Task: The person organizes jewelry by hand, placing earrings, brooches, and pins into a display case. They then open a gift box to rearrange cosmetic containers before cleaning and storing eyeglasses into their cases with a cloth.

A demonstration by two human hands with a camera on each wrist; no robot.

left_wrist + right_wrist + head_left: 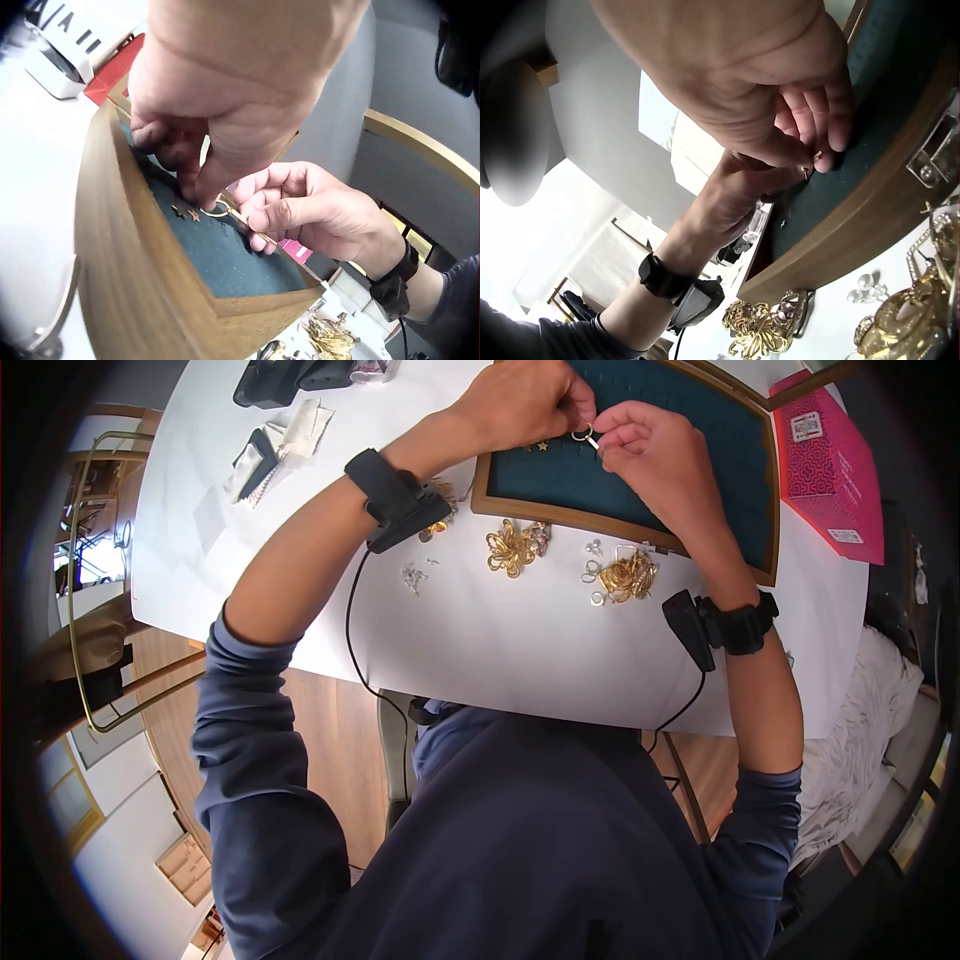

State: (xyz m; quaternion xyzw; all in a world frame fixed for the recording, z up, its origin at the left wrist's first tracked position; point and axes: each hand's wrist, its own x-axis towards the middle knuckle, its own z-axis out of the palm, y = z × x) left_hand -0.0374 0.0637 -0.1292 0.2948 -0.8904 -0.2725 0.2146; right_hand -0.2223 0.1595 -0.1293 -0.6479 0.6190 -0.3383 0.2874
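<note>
Both hands meet over the dark green lining of a wooden-framed jewellery case [625,533]. Between them is a small gold hoop [216,212] with a short narrow end piece. My left hand [525,405] pinches the ring side of it between thumb and finger. From the other side, my right hand [660,455] pinches the narrow end, its fingertips close to the left ones. In the right wrist view the fingers of the right hand [742,82] hide most of the hoop. Small gold star pieces [195,215] sit on the lining beside the left fingertips.
Piles of gold jewellery [628,577] and a gold flower-shaped cluster [512,550] lie along the case's near edge. Small silvery pieces [412,577] are left of them. A pink packet [825,480] is at the right, cloths [303,430] at the left.
</note>
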